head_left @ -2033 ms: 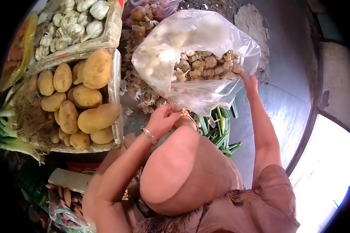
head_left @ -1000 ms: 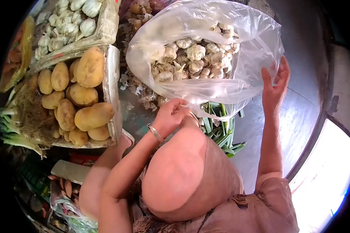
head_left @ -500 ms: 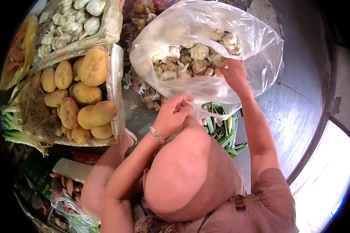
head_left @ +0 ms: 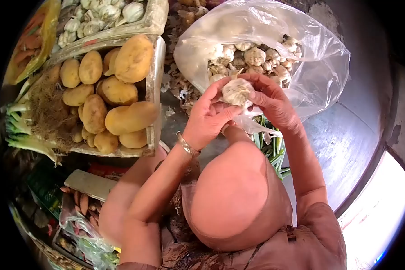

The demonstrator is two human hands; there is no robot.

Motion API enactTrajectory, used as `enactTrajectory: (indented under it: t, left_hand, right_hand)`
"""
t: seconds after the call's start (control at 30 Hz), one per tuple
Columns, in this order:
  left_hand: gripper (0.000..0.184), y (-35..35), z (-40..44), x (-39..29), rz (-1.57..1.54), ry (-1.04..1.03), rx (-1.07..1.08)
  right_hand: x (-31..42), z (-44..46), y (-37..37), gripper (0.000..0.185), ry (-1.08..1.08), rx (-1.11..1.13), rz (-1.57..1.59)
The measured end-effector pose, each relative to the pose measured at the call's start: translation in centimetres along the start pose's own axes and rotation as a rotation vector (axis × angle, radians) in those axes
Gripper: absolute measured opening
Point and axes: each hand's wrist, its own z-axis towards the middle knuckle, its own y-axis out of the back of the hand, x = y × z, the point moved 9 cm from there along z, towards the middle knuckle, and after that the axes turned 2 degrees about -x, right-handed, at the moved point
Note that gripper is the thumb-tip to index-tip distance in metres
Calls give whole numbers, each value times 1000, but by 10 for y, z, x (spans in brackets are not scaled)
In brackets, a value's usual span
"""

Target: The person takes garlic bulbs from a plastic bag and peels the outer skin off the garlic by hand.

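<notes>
Between both hands is a whitish garlic bulb [head_left: 236,92], its stem end pointing up and away from me. My left hand [head_left: 210,110], with a bracelet at the wrist, grips the bulb from the left with thumb and fingers. From the right, my right hand [head_left: 274,101] closes on the same bulb, thumb on its side. Just beyond the hands lies a large clear plastic bag [head_left: 319,85], its mouth spread wide. Several garlic bulbs [head_left: 255,56] are heaped inside it.
To the left, a crate [head_left: 154,96] holds potatoes [head_left: 130,118], with rooty green-stemmed vegetables [head_left: 29,121] beside it. Farther back stands a box of white garlic [head_left: 108,13]. Green leaves [head_left: 276,157] lie beyond my knee [head_left: 229,193]. Sweet potatoes [head_left: 83,202] sit at lower left.
My right hand has come out of the bag toward me with a garlic bulb. My left hand has left the bag's edge and moved up to the bulb. The view has shifted slightly.
</notes>
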Motion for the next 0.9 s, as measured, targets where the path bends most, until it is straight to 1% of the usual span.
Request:
enactTrajectory:
  t: [0.1,0.13,0.2,0.23,0.3,0.43,0.5,0.53,0.6,0.7,0.77,0.83,0.9]
  left_hand:
    - [61,6,-1,-5,28,-52,-9]
    - [61,6,-2,-7,30,-52,-8]
    - [59,2,-5,-9,-12,-8,39]
    - [59,5,-6,-7,-10,-4,43]
    - [56,8,-6,3,-174,83,72]
    - [52,12,-4,3,-142,80,62]
    - [49,18,-2,-3,-83,52,14]
    - [49,18,-3,-4,-82,52,13]
    - [46,22,-3,-9,43,15,-37]
    - [44,23,-5,-12,107,-13,-9]
    - [43,21,-5,-12,82,6,-22]
    - [42,20,-5,-13,56,25,-36]
    - [39,18,-4,-13,52,31,-41]
  right_hand:
    - [1,1,-12,32,38,-51,42]
    - [-3,4,-10,32,40,-51,43]
    - [-19,10,0,23,7,-103,266]
    - [-18,9,1,23,8,-107,270]
    - [-8,4,2,17,29,-135,-49]
    - [0,-1,-5,21,35,-186,-26]
    - [14,-3,-18,29,186,-94,-144]
    - [12,-5,-25,37,167,-18,-92]
    - [8,-5,-25,37,147,-17,-78]
    - [-1,-3,-19,36,138,-52,-88]
    - [-10,-2,-18,37,51,-16,148]
    - [-7,-3,-18,39,82,-47,95]
    - [-10,-3,-17,38,37,-60,128]
